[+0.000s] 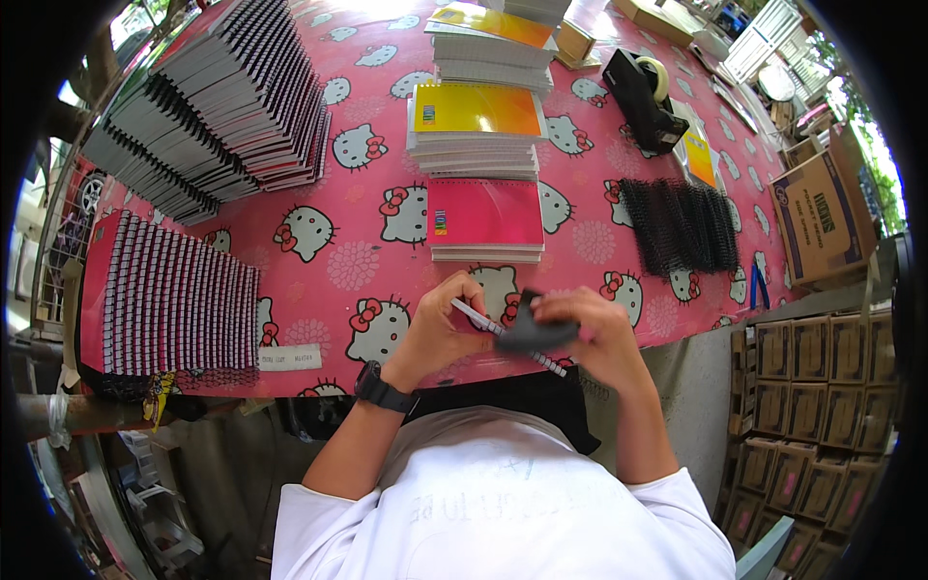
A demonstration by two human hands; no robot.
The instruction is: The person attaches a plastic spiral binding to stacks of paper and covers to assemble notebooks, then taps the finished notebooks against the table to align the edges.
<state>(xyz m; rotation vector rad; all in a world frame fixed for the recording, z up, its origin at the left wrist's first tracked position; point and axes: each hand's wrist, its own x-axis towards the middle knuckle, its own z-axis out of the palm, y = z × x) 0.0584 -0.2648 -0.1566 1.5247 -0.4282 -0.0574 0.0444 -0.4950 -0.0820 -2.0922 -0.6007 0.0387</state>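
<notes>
The fingers of the left hand (440,324) pinch one end of a thin white spiral-edged strip (478,317), and the fingers of the right hand (594,333) are clamped together on a dark grey, folded wedge-shaped piece (532,332) that covers the strip's middle; what this piece is made of is hard to make out. The strip's far end shows below the right hand, just over the near edge of the tabletop (329,266), which wears a pink cloth printed with white cartoon cats. A black wristwatch (382,389) sits on the left wrist.

Just beyond the hands lies a stack of pink-covered spiral notebooks (485,217), then a yellow-covered stack (474,121). To the right is a heap of black plastic binding combs (681,224), with a black tape dispenser (643,97) behind. Fanned rows of bound notebooks (174,304) lie at the left, a small white label (290,358) beside them. At the right edge stands a brown cardboard box (822,213) with a blue printed panel; stacked brown cartons (822,406) below it are partly cut off.
</notes>
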